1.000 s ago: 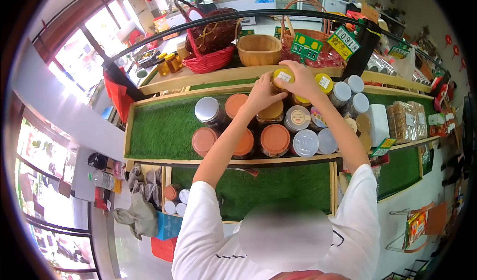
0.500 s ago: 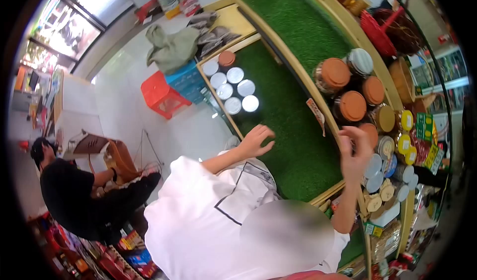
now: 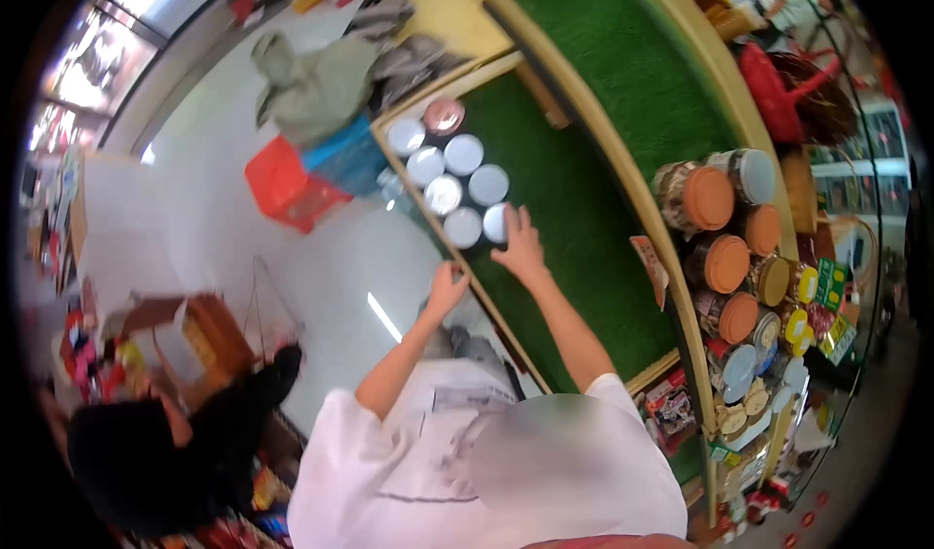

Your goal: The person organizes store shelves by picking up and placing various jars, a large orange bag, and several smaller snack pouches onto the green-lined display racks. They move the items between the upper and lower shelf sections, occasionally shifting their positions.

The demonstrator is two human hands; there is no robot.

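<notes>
Loosely spread, right fingers on white lid, left fingers curled, near rim

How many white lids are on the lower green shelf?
7 white lids: four along the outer wooden edge, three in the row inward, whose nearest lid the right hand partly covers. Another beneath that hand may be hidden.

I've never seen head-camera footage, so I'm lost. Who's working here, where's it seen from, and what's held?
No machine here: these are a person's bare hands, and every picture comes from a camera worn on their head, facing forward and down. In the green-lined lower tray stand containers with white lids and one with a reddish lid. The right hand has its fingers at a white lid; whether they grip it, I can't tell. The left hand is by the wooden rim, holding nothing visible.
</notes>
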